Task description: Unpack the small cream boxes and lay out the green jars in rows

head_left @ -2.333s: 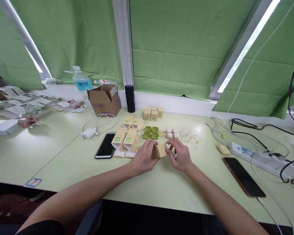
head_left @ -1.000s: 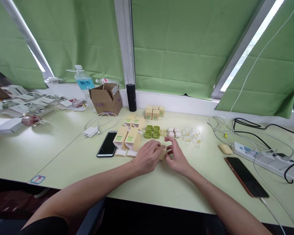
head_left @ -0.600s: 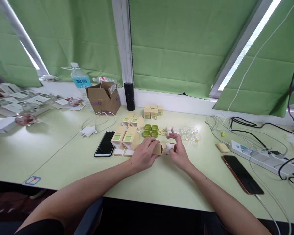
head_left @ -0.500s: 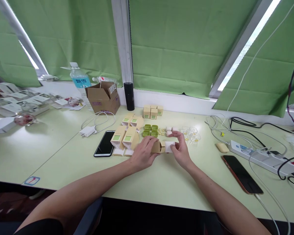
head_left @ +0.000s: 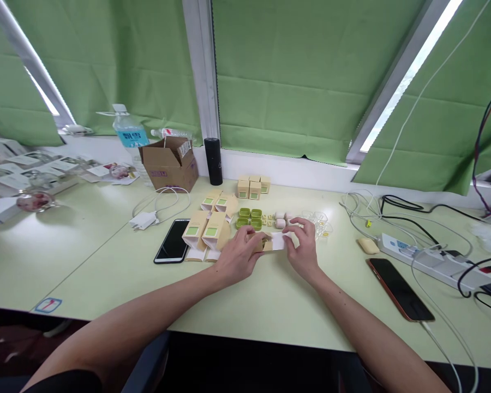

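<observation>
My left hand (head_left: pixel 239 254) is closed around a small kraft cardboard box (head_left: pixel 267 244) lying on its side, its open end turned right. A white-lined flap (head_left: pixel 277 240) sticks out from that end, and my right hand (head_left: pixel 303 248) pinches its outer edge between thumb and forefinger. Left of my left hand stand several open kraft boxes (head_left: pixel 216 226) with green labels. Just beyond my hands sit several small green trays (head_left: pixel 256 213), tiny yellowish pieces (head_left: pixel 269 217), pale pink cylinders (head_left: pixel 280 223) and clear plastic cups (head_left: pixel 321 217).
Closed kraft boxes (head_left: pixel 254 189) stand at the back near a black bottle (head_left: pixel 213 162) and a brown carton (head_left: pixel 167 165). One phone (head_left: pixel 172 241) lies left, another phone (head_left: pixel 401 289) right, beside a power strip (head_left: pixel 429 262) with cables. A white charger (head_left: pixel 143 220) lies on the left.
The box and both hands have shifted slightly up in the view. My right fingers have moved to the flap's upper outer edge. The whole view has slid a little.
</observation>
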The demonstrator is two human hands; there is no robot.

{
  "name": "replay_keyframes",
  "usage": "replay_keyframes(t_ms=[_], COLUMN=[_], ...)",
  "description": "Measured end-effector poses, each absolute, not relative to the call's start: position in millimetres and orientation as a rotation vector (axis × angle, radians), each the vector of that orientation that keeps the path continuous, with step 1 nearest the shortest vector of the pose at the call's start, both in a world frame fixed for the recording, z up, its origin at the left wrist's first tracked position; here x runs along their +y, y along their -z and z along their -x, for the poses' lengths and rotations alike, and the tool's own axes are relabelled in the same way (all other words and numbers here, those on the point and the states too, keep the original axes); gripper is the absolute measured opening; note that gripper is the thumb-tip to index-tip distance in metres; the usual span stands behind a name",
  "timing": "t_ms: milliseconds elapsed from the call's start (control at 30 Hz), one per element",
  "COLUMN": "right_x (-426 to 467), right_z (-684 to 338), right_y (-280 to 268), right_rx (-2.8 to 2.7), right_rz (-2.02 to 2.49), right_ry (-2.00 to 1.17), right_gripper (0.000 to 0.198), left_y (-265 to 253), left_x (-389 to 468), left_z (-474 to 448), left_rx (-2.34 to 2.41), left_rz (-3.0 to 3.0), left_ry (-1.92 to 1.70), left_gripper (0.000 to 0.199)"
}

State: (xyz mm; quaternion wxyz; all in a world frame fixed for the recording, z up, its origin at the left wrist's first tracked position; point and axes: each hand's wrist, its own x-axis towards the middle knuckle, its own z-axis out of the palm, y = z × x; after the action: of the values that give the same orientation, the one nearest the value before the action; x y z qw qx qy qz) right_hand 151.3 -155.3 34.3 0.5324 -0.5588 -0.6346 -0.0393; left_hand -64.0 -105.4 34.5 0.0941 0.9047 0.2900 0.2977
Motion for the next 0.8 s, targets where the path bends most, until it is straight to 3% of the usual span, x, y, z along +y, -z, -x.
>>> replay_keyframes(t_ms=[200,400,567,800], right_x=[-161.1,-164.9,-163.0,-161.5], right_z=[-143.7,-142.1,-142.4,-138.2], right_y=[-34.8,-40.2,-36.8,-28.9], right_rx=[-1.721,-1.734,-1.746,-1.736], right_rz=[1.272,1.311,1.319,1.394], right_ry=[0.119,-0.030,-0.067,-0.175], right_gripper=[0.029,0.011,0.029,0.005], left_y=[-29.9,-27.1,-28.4,-27.0], left_x=[-104.8,-104.5,-106.4,-107.2], left_z=[64.4,63.8,63.3,65.6], left_rx=[0.853,0.851,0.831,0.845], left_rz=[-2.726,-2.737,-2.747,-2.863], left_ry=[-0.918,-0.937,-0.932,-0.866], left_gripper=[0.054,0.054,0.055,0.062])
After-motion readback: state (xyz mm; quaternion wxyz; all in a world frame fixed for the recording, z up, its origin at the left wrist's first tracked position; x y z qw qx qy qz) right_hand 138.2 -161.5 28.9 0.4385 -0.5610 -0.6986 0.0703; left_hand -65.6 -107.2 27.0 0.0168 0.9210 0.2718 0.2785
